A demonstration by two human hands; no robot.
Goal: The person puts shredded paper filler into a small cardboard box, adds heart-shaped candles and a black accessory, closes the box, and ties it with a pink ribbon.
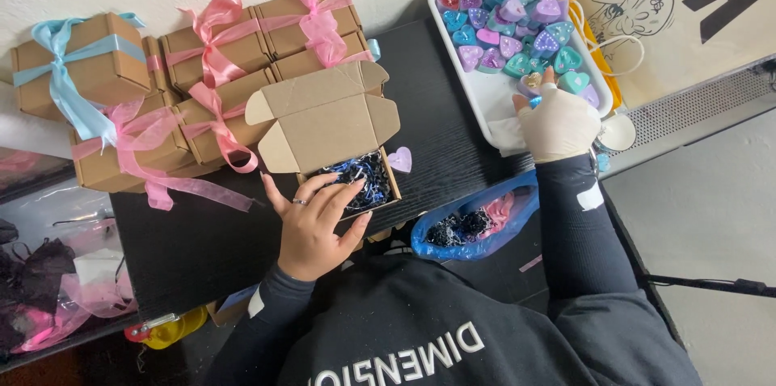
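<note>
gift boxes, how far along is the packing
Done: several ribbon-tied boxes stacked at the back. In hand: the left hand steadies an open box lined with shredded paper, while the right hand reaches into the white tray. Left: many heart pieces remain there; one lilac heart lies loose.

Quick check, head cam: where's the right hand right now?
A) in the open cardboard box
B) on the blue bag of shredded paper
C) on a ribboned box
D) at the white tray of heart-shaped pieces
D: the right hand, in a light glove, reaches into the white tray among the heart-shaped pieces, while the left hand rests on the open cardboard box.
</note>
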